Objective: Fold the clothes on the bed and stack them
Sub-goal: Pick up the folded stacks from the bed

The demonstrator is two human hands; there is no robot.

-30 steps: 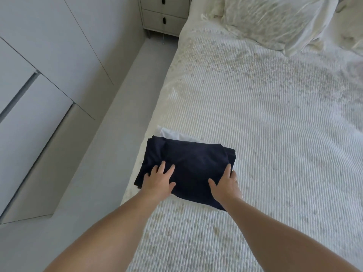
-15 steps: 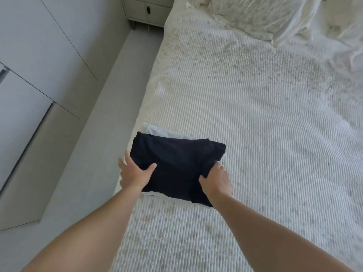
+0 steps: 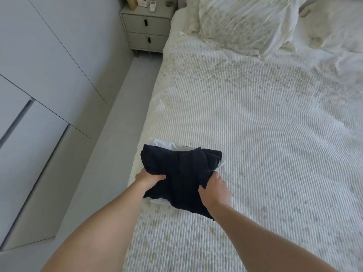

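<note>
A folded dark navy garment (image 3: 182,173) lies on top of a folded white garment (image 3: 163,143) near the left edge of the bed (image 3: 275,144). My left hand (image 3: 147,178) grips the stack's left side, thumb on top and fingers under the cloth. Over on the right side, my right hand (image 3: 215,190) grips it the same way. The navy cloth bunches and rises between my hands. White fabric peeks out at the far corner, at the right edge and underneath at the near left.
Two pillows (image 3: 245,24) lie at the head of the bed. A two-drawer nightstand (image 3: 146,30) stands beside it. Grey wardrobe doors (image 3: 39,85) line the left, with a narrow floor strip (image 3: 102,163) between them and the bed.
My hands went from lying flat on the navy garment to gripping the stack's sides, and the cloth now bunches upward. The camera has tilted up, showing more of the nightstand.
</note>
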